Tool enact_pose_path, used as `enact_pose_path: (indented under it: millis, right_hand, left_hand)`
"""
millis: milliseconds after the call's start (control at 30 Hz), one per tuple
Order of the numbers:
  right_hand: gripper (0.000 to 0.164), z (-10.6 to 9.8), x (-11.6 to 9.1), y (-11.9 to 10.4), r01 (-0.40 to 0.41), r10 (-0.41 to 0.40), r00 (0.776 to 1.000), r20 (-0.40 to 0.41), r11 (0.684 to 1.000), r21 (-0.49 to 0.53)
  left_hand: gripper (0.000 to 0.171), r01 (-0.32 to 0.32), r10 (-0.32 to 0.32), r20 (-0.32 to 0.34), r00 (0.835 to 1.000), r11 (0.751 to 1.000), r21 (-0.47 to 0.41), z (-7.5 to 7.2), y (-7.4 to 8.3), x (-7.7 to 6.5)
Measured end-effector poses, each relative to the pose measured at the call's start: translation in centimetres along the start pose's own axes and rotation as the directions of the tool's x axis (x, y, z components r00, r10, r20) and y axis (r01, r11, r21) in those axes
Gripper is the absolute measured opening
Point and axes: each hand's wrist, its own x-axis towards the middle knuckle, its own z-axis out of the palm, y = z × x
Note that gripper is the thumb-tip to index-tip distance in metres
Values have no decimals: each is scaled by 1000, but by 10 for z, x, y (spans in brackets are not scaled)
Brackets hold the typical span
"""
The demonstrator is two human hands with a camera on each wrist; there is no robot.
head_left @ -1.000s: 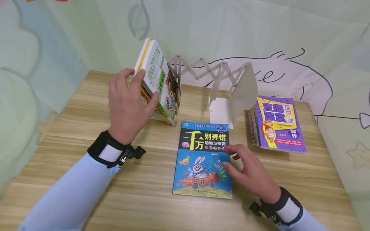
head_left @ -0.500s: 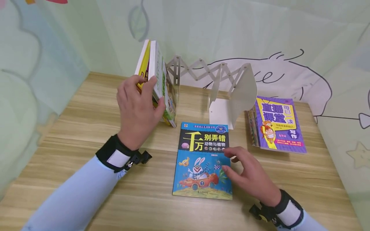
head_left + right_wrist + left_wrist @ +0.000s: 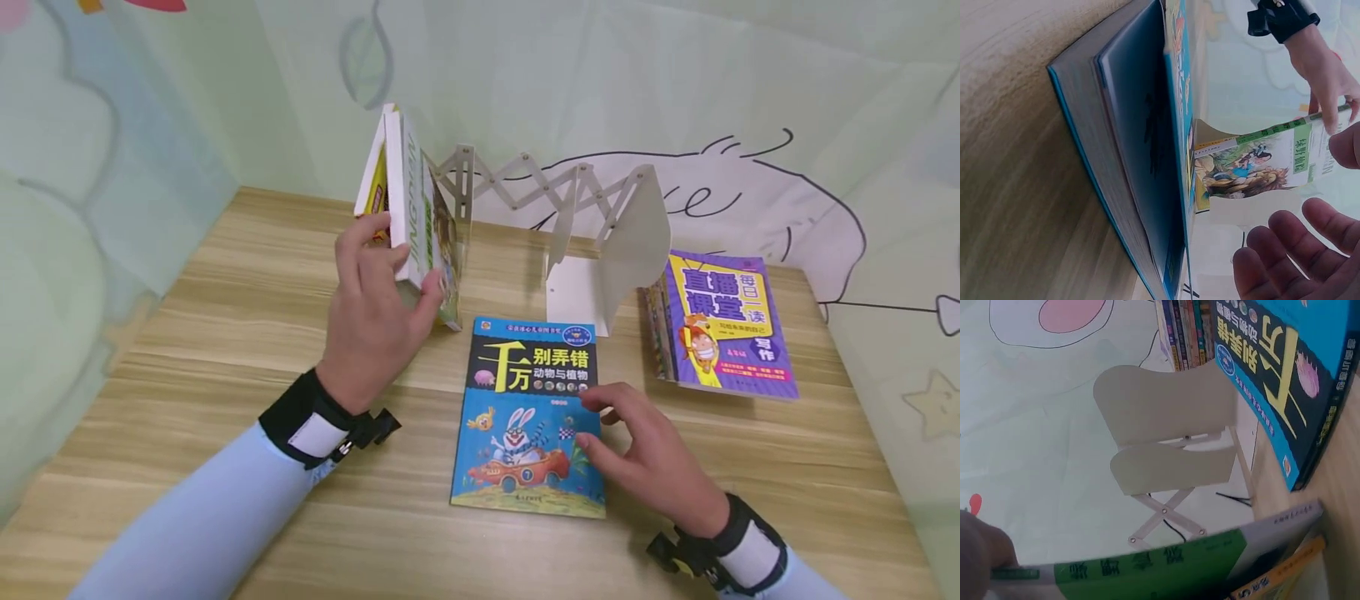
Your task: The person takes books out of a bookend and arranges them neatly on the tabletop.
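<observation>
My left hand grips a white-and-green book at the far left, thumb on its front cover. That book stands upright and tilted, its green spine low in the left wrist view. Behind it leans a yellow-edged book, with a gap between their tops. A blue picture book with a rabbit on its cover lies flat in the middle. My right hand hovers at the blue book's right edge, its fingers loosely bent and holding nothing.
A pale folding metal bookend stands at the back, its crossed bars running left to the upright books. To its right lies a stack of books, purple cover on top. All rest on a wooden table against a printed cloth backdrop.
My left hand has moved right and toward me over the upright books. The white-and-green book has swung apart from the yellow-edged one at the top. My right hand has barely moved.
</observation>
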Motion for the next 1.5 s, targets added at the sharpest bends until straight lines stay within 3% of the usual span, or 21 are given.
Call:
enact_pose_path:
  millis: [133,300,433,900,1067,1267,1367,1500]
  right_hand:
    - [40,1,0,1,-9,9,1000,6,1000,9]
    - [40,1,-1,4,-7,7,1000,2,1000,24]
    - [40,0,-2,5,-18,18,1000,6,999,28]
    - [38,0,0,4,-25,24,1000,14,999,31]
    - [39,-2,0,4,-24,24,1000,4,999,24]
    - [38,-4,1,6,-4,4,1000,-18,1000,16]
    - [39,-5,1,7,8,-7,999,-36,1000,20]
    - [38,-6,2,6,12,-11,999,-49,999,30]
  left_hand:
    - [38,27,-27,-20,999,999,-31,0,1,-3]
    - [45,105,-98,78,992,989,-102,-1,4,-6]
    - [42,103,-92,131,987,992,-77,-3,7,-6]
    - [30,123,-114,85,990,986,-112,-11,11,-19]
    - [29,97,-95,19,995,989,-111,-24,18,-19]
    - [33,15,-35,-135,990,989,-145,-45,34,-13]
    - [29,-29,-13,-247,969,985,-168,-52,41,-12]
    - [20,-85,-8,-415,910,975,-204,-55,46,-14]
